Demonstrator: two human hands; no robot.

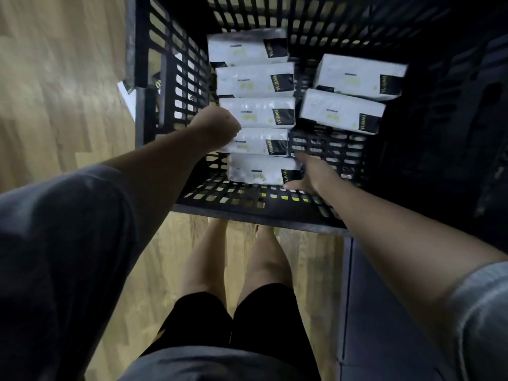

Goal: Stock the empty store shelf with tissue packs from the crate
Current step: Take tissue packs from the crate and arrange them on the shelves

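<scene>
— What's the room like from where you stand?

— Dim. Pale wood-plank floor [63,78], and a black slatted crate [247,213] sitting on it, right in front of the person's bare legs [233,265]. Something dark and flat sits to the right of the legs; I can't tell what.

— And the packs?

— In the crate. Five white packs in a column [255,111] along the left half, two more [346,97] to the right, further back. Each lies flat, long axis running left to right across the crate, the black printed end toward the right. The right pair sits slightly skewed. One more pack [129,90] shows on the floor outside the crate's left wall.

— The hands?

— Both are down inside. The left hand [220,127] is at the left end of the fourth pack [261,143], fingers hidden under it, so I can't tell how it grips. The right hand [308,171] has its fingers stretched along the right end of the nearest pack [261,171], thumb below, touching it.
</scene>
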